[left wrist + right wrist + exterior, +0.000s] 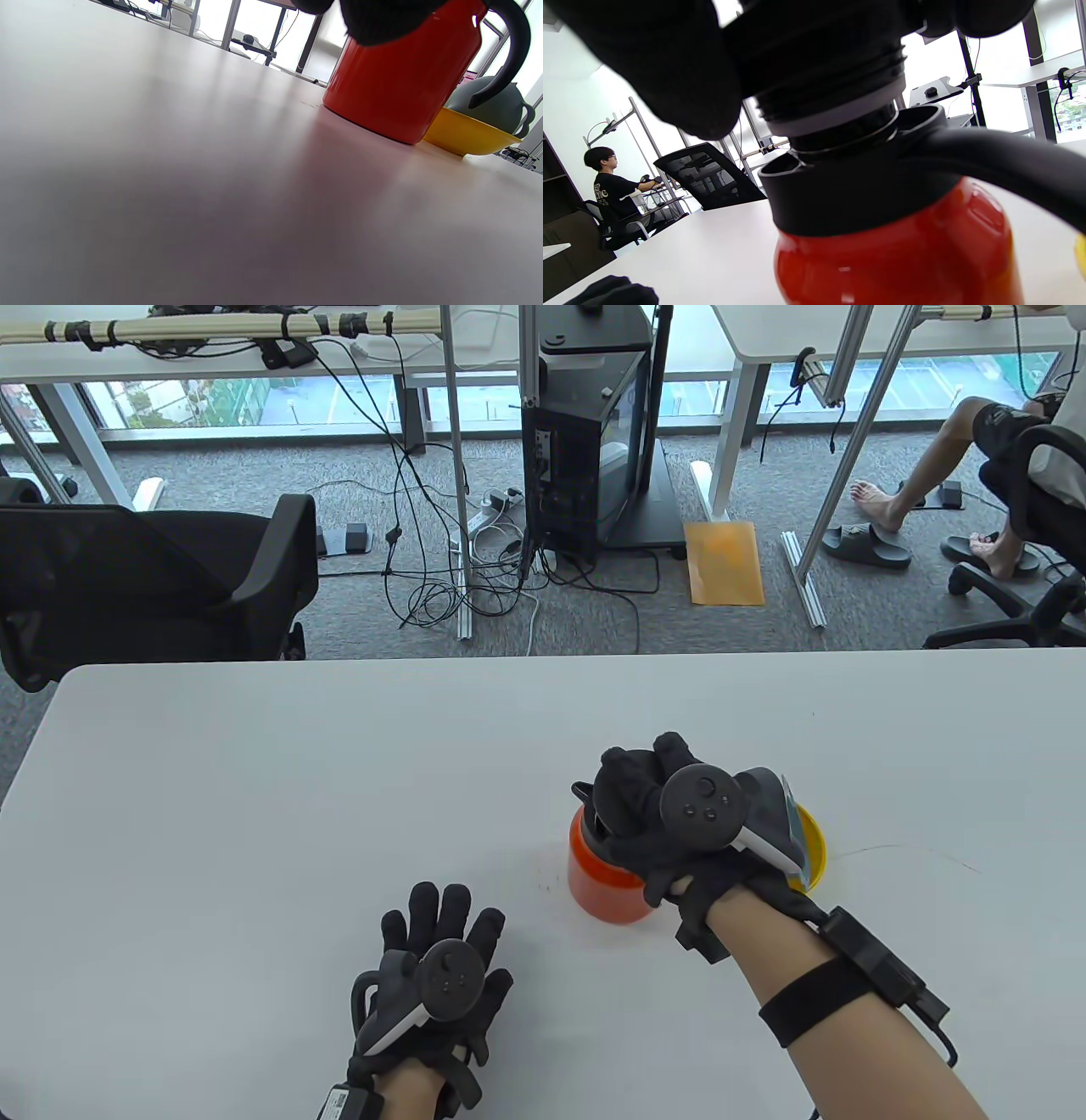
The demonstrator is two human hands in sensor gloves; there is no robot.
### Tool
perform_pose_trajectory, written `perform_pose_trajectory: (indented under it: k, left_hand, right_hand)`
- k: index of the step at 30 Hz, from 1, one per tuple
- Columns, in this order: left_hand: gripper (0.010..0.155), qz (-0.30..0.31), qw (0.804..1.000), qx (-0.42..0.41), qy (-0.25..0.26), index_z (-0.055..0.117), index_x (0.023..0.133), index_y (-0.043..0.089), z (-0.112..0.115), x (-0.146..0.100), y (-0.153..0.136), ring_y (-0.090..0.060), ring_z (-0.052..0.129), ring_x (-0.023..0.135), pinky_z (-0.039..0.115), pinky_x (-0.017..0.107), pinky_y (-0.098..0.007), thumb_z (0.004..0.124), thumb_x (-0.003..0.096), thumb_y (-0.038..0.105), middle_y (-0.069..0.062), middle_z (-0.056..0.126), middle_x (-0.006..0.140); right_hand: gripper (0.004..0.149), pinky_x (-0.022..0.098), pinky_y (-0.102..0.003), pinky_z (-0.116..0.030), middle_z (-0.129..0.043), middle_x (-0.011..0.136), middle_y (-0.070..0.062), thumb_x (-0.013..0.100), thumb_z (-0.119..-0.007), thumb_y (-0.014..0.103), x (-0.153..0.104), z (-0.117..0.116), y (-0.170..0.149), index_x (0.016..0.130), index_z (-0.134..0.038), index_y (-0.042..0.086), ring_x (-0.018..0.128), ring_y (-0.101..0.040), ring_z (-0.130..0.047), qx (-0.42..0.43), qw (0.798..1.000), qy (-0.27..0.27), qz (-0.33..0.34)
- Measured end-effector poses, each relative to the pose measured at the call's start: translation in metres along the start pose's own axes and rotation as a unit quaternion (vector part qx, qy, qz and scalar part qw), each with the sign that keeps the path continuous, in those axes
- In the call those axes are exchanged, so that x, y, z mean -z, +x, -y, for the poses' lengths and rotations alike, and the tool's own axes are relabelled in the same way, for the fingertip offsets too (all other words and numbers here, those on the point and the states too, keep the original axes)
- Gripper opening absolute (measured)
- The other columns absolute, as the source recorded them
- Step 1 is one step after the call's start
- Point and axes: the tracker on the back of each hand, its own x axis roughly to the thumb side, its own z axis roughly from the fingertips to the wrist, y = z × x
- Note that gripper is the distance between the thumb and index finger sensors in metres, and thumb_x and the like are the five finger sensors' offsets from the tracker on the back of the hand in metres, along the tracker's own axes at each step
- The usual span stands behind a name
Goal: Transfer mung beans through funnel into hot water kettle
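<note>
A red-orange kettle point(602, 891) with a black collar and handle point(1009, 169) stands on the white table. My right hand point(645, 797) is on top of it and grips its black screw lid point(831, 72). The lid's threads and white seal ring show just above the neck. A yellow bowl point(813, 848) sits right behind the kettle, mostly hidden by my right hand, with a grey funnel point(492, 99) in it. No mung beans are in view. My left hand point(441, 925) rests flat on the table, fingers spread, to the left of the kettle and holding nothing.
The white table point(254, 780) stretches wide to the left and far side. A black office chair point(153, 577) stands beyond the far left edge. A few dark specks lie on the table left of the kettle point(547, 886).
</note>
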Motion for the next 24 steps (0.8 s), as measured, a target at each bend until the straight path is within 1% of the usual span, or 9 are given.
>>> perform_pose_trajectory:
  k: [5, 8, 14, 16, 20, 22, 24]
  left_hand:
    - [0.072, 0.002, 1.000, -0.001, -0.001, 0.037, 0.110, 0.031, 0.000, 0.000, 0.000, -0.039, -0.009, 0.101, 0.004, 0.069, -0.068, 0.069, 0.0487, 0.051, -0.006, 0.006, 0.115]
    - [0.072, 0.003, 1.000, -0.004, -0.001, 0.037, 0.110, 0.031, 0.001, 0.000, 0.000, -0.039, -0.009, 0.101, 0.004, 0.068, -0.069, 0.069, 0.0481, 0.051, -0.006, 0.007, 0.115]
    - [0.074, 0.003, 1.000, -0.004, -0.001, 0.037, 0.110, 0.032, 0.001, 0.000, -0.001, -0.039, -0.010, 0.100, 0.005, 0.068, -0.069, 0.071, 0.0476, 0.052, -0.006, 0.006, 0.115]
    - [0.074, 0.003, 1.000, -0.005, -0.001, 0.037, 0.110, 0.031, 0.001, 0.000, -0.001, -0.040, -0.010, 0.100, 0.005, 0.068, -0.069, 0.072, 0.0475, 0.052, -0.006, 0.006, 0.115]
    - [0.074, 0.004, 1.000, -0.006, -0.003, 0.037, 0.110, 0.031, 0.001, 0.001, 0.000, -0.039, -0.010, 0.100, 0.005, 0.069, -0.068, 0.071, 0.0479, 0.052, -0.006, 0.005, 0.115]
    - [0.074, 0.005, 1.000, -0.006, -0.004, 0.037, 0.110, 0.031, 0.002, 0.001, 0.000, -0.039, -0.010, 0.100, 0.005, 0.068, -0.069, 0.072, 0.0475, 0.052, -0.006, 0.006, 0.115]
    - [0.075, 0.005, 1.000, -0.005, -0.004, 0.038, 0.109, 0.031, 0.002, 0.001, 0.000, -0.040, -0.009, 0.100, 0.006, 0.069, -0.068, 0.074, 0.0471, 0.052, -0.006, 0.006, 0.115]
  right_hand:
    - [0.089, 0.052, -0.069, -0.053, -0.020, 0.102, -0.040, 0.043, -0.097, 0.041, 0.004, -0.008, 0.004, 0.110, -0.044, 0.015, 0.083, -0.067, -0.043, -0.007, 1.000, 0.013, -0.020]
    - [0.091, 0.053, -0.070, -0.052, -0.020, 0.102, -0.039, 0.044, -0.096, 0.041, 0.007, -0.013, 0.004, 0.110, -0.040, 0.015, 0.083, -0.067, -0.042, -0.004, 0.999, 0.020, -0.038]
    - [0.087, 0.053, -0.069, -0.053, -0.021, 0.102, -0.040, 0.045, -0.096, 0.039, 0.013, -0.021, -0.001, 0.110, -0.042, 0.015, 0.083, -0.065, -0.045, 0.013, 0.997, 0.038, -0.069]
    - [0.086, 0.053, -0.068, -0.053, -0.021, 0.102, -0.039, 0.046, -0.095, 0.039, 0.013, -0.022, -0.002, 0.110, -0.043, 0.014, 0.083, -0.065, -0.044, 0.018, 0.997, 0.032, -0.073]
    - [0.086, 0.053, -0.067, -0.054, -0.021, 0.102, -0.039, 0.046, -0.095, 0.040, 0.014, -0.021, -0.006, 0.109, -0.043, 0.015, 0.083, -0.064, -0.046, 0.031, 0.994, 0.046, -0.089]
    - [0.085, 0.052, -0.065, -0.055, -0.021, 0.102, -0.039, 0.046, -0.096, 0.039, 0.014, -0.023, -0.008, 0.109, -0.045, 0.014, 0.083, -0.064, -0.045, 0.022, 0.993, 0.053, -0.104]
    - [0.083, 0.052, -0.062, -0.057, -0.022, 0.101, -0.039, 0.046, -0.094, 0.039, 0.014, -0.025, -0.009, 0.109, -0.046, 0.013, 0.082, -0.063, -0.046, 0.029, 0.993, 0.058, -0.100]
